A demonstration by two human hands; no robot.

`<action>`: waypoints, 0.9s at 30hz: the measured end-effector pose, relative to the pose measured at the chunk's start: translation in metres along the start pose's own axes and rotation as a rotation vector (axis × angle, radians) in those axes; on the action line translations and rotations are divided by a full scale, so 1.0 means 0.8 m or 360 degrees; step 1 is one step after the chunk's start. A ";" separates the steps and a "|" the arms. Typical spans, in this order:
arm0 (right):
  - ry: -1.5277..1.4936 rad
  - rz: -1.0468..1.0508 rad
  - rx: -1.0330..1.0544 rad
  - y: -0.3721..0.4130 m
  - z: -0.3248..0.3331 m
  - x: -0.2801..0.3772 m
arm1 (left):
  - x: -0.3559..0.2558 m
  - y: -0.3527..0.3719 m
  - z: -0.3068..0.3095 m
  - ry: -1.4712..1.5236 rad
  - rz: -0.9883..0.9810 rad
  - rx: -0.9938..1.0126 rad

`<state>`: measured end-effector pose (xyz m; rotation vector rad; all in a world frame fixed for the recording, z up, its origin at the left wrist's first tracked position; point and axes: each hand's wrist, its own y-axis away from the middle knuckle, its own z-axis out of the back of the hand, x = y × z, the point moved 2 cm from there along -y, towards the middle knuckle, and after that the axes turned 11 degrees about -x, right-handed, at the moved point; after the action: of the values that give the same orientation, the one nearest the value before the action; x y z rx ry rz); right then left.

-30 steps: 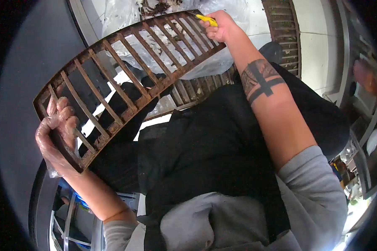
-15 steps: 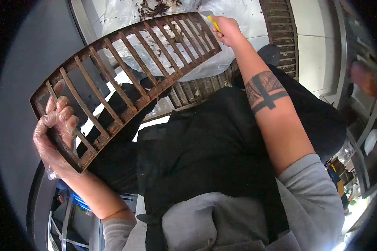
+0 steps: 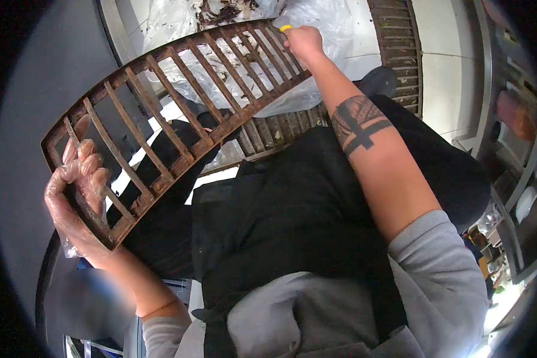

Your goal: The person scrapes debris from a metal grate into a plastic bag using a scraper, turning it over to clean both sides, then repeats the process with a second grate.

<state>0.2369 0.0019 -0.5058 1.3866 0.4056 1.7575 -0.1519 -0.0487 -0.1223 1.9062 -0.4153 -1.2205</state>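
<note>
A rusty metal drain grate [image 3: 204, 145] is held up at a slant across the view, its slats running between two curved rails. At its near left end, my left hand [image 3: 85, 173], in a clear plastic glove, is wrapped round the frame with fingers through the slats. My right hand [image 3: 306, 45] has its fingers closed round a scraper with a yellow handle [image 3: 286, 28], at the grate's far right end. The scraper's grey blade is mostly hidden and overlaps the corner of the grate. No glove shows on my right hand.
Under the grate's far end lies a clear plastic sheet [image 3: 334, 27] with dark scraps [image 3: 224, 13] on it. Slatted drain covers run along the floor at right [image 3: 400, 45] and before my lap [image 3: 280, 130]. A dark grey panel [image 3: 48, 77] stands at left.
My right hand with the scraper has moved left and slightly down, onto the grate's far corner. My left hand and the grate have hardly shifted. A blurred shape has appeared at lower left.
</note>
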 end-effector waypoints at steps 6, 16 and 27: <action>0.0385 0.0173 -0.0222 -0.010 -0.019 0.016 | 0.004 0.003 0.000 0.0012 0.0005 -0.0008; 0.0341 0.0098 0.0008 0.005 -0.007 0.039 | 0.004 0.004 0.004 0.0058 0.0043 0.0056; 0.0195 0.0042 0.0157 -0.012 -0.016 0.046 | 0.015 0.017 0.012 0.0093 0.0010 0.0013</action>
<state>0.2282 0.0388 -0.4932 1.3620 0.5492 1.8714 -0.1524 -0.0694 -0.1209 1.9408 -0.3956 -1.1579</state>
